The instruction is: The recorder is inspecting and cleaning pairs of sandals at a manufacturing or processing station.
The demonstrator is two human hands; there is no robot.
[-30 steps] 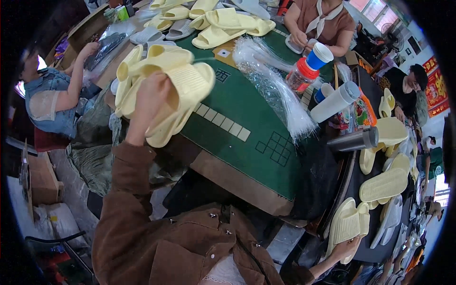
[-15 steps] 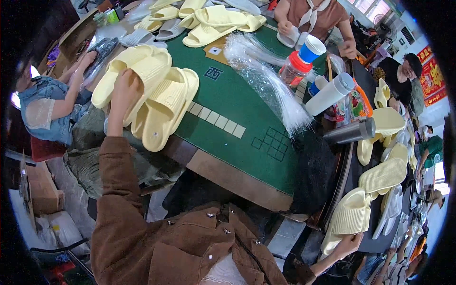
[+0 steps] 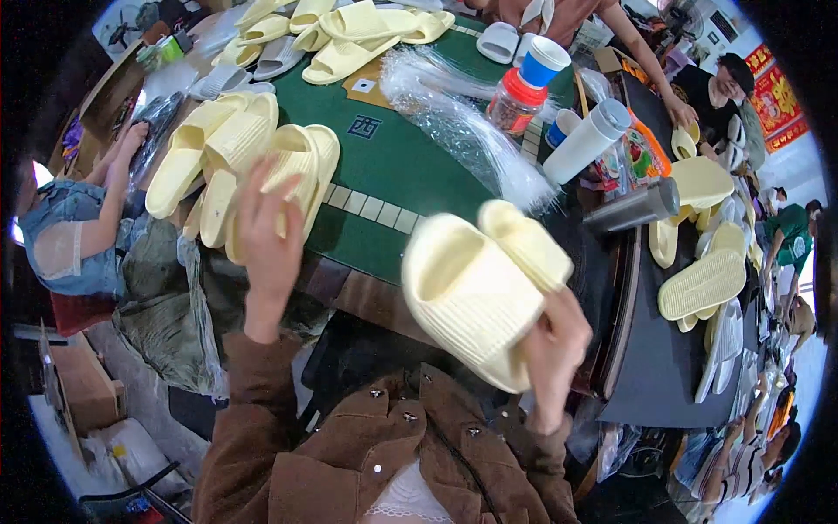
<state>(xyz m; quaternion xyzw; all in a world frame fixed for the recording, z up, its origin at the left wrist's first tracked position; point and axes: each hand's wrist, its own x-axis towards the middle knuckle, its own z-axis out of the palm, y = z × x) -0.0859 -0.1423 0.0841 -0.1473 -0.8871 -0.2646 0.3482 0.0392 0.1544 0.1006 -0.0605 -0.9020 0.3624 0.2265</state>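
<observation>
My right hand [image 3: 559,349] is closed round a pair of pale yellow slide slippers [image 3: 467,301] and holds them up over the near edge of the table. The second slipper sits behind the first, partly covered by it. My left hand [image 3: 271,244] is raised and somewhat blurred, with its fingers apart and nothing in them. Just beyond it, several yellow slippers [image 3: 188,148] rest on the table's near left, some overlapping. My left hand hides part of the closest pair [image 3: 323,162].
On the green table [image 3: 384,131] lie a bundle of clear plastic bags [image 3: 436,113], a red-lidded jar [image 3: 511,100] and a white bottle [image 3: 589,140]. More slippers are heaped at the far left and on the dark right table [image 3: 628,375]. Co-workers sit around.
My right hand has brought a pair of slippers from the right table to the middle. My left hand has let go of the slippers at left and drawn back, fingers spread.
</observation>
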